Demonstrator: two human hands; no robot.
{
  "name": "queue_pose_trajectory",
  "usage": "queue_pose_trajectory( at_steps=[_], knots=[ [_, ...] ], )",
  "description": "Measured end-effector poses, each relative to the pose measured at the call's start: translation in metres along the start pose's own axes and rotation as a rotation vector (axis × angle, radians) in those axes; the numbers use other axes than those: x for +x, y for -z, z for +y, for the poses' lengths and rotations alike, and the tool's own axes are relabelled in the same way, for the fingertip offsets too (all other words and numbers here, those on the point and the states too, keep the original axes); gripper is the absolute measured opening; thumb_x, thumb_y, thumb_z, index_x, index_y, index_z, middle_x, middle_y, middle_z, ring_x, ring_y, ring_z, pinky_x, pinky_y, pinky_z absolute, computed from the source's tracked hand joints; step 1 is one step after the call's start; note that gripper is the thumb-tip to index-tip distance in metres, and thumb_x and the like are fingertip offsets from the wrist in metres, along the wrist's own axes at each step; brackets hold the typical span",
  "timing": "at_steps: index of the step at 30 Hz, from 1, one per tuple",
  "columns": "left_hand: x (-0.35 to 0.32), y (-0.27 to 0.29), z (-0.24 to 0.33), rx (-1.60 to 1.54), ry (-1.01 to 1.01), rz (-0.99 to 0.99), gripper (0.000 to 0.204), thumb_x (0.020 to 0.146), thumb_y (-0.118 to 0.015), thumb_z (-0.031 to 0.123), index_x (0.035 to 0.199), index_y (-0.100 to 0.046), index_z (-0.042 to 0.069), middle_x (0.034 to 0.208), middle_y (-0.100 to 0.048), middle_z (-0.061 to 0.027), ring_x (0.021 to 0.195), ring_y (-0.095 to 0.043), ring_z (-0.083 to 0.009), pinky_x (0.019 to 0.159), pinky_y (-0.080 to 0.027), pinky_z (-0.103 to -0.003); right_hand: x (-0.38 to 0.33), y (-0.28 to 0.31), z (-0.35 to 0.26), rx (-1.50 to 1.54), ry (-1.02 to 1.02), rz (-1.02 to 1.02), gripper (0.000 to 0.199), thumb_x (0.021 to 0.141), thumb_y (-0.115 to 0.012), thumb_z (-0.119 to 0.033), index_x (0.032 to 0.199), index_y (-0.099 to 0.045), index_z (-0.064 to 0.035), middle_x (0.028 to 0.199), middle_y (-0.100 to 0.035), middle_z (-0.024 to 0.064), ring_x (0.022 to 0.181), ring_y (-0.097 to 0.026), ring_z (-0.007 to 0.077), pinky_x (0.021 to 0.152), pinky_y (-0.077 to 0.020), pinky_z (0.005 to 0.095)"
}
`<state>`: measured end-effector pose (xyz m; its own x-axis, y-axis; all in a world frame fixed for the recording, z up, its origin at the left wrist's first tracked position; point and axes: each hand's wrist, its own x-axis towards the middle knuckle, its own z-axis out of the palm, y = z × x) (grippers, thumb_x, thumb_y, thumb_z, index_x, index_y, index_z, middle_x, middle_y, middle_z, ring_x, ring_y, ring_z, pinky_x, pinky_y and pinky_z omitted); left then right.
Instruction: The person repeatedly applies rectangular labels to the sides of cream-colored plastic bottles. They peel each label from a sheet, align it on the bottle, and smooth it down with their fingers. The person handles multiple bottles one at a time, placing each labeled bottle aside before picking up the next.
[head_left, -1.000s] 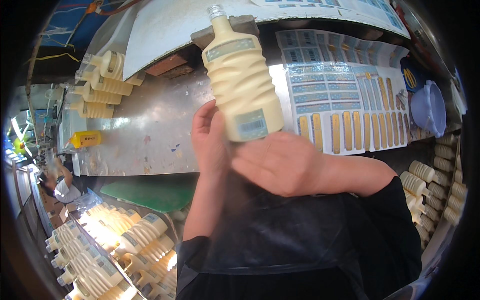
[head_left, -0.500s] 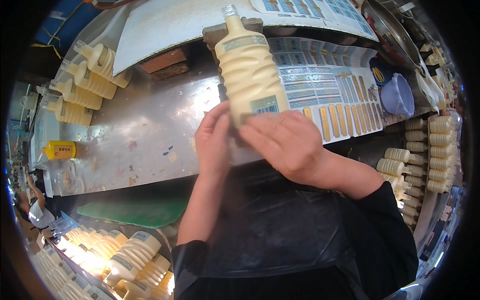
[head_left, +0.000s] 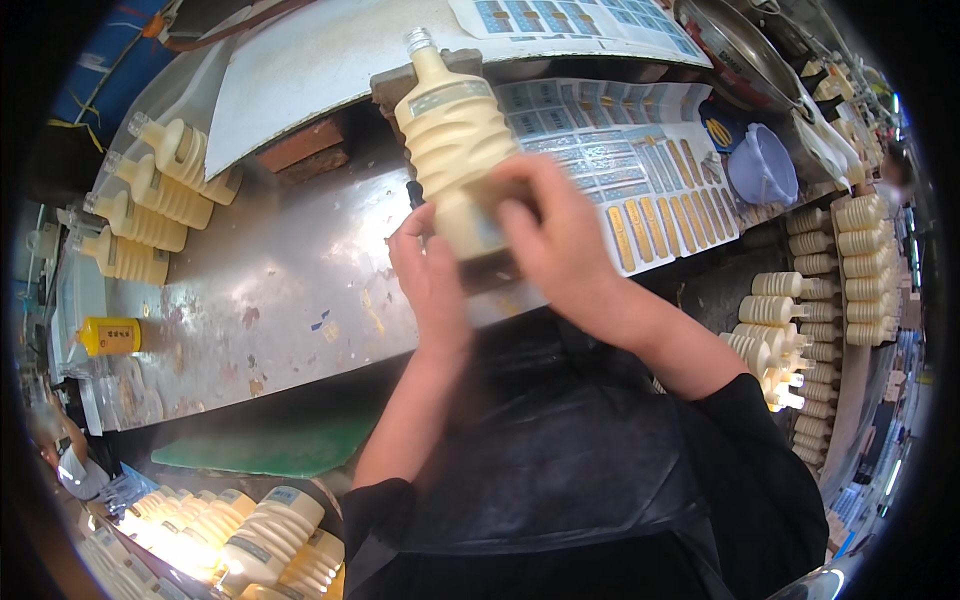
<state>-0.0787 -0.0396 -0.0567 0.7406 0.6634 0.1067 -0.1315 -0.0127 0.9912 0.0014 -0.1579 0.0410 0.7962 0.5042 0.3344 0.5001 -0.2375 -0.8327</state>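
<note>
In front of you, a cream-coloured plastic bottle with wavy sides and a clear neck lies over the grey metal table, neck pointing far and base toward you, its shoulder overlapping a rough brown block. Your left hand is half curled at the bottle's near left edge; you cannot tell from this view how firmly it grips. Your right hand, blurred, bends its fingers and thumb over the near right part, partly hiding a bluish label; whether it pinches anything cannot be told. To the right lies a white sheet of blue and gold stickers, with a pale purple plastic bucket beyond it. Far left, four similar cream bottles lie in a row, and a small yellow container sits nearer.
</note>
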Motion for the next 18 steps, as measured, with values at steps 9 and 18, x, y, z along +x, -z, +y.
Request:
queue_pose_trajectory(
  at_steps=[9, 18],
  knots=[
    [-0.005, -0.027, 0.011, 0.356, -0.066, 0.096, 0.074, 0.083, -0.074, 0.029, 0.142, -0.041, -0.003, 0.135, -0.041, -0.0199, 0.129, -0.041, -0.0362, 0.113, -0.033, -0.048, -0.007, 0.013, 0.043, -0.139, -0.037, 0.118, 0.029, 0.094, -0.051, -0.004, 0.123, -0.052, 0.0010, 0.121, -0.057, 0.0224, 0.114, -0.057, 0.0421, 0.099, -0.0465, 0.0474],
    [-0.003, -0.023, 0.007, 0.263, 0.007, 0.117, 0.080, 0.080, -0.078, 0.027, 0.145, -0.040, -0.001, 0.132, -0.045, -0.0197, 0.127, -0.045, -0.0348, 0.110, -0.037, -0.047, -0.007, 0.014, 0.022, -0.003, 0.040, -0.002, 0.027, 0.095, -0.054, -0.002, 0.122, -0.056, 0.0000, 0.117, -0.061, 0.0213, 0.111, -0.062, 0.0387, 0.095, -0.0498, 0.0436]
  ],
)
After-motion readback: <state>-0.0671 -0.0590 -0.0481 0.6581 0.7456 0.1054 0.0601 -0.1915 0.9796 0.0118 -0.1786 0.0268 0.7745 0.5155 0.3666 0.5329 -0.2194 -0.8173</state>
